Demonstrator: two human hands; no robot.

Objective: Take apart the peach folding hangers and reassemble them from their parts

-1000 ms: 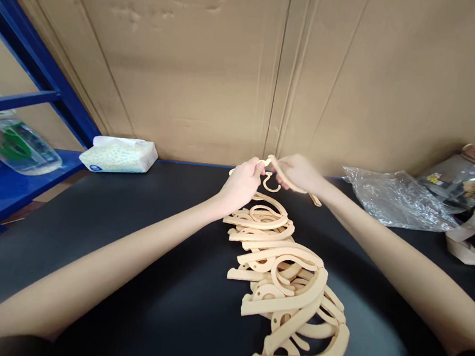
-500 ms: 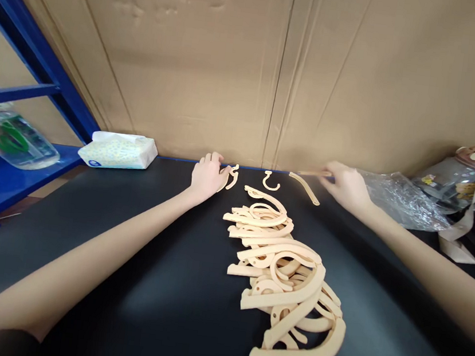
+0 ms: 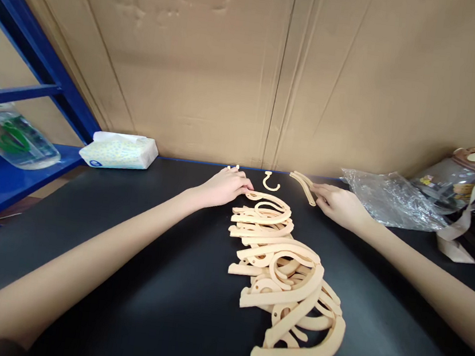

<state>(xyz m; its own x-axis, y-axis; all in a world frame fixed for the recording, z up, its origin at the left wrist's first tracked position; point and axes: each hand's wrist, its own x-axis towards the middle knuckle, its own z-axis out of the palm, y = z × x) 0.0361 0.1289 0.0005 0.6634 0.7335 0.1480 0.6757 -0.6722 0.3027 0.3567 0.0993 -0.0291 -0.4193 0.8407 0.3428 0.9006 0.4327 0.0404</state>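
A row of beige plastic folding hangers, overlapping one another, runs from the table's front towards the back. My left hand is at the far end of the row, its fingers closed on the tip of the last hanger. Small beige pieces show partly behind that hand. Between my hands lies a loose beige hook. Two curved beige hanger arms lie side by side at the back, and my right hand pinches the end of one.
A tissue pack sits at the back left of the black table. Crumpled clear plastic and a transparent bag with a strap lie on the right. Cardboard stands behind; a blue frame is at left.
My left hand has moved right and nearer, from the small pieces to the last hanger, which has shifted slightly right. My right hand has come down, bringing its hanger arm beside the other one.
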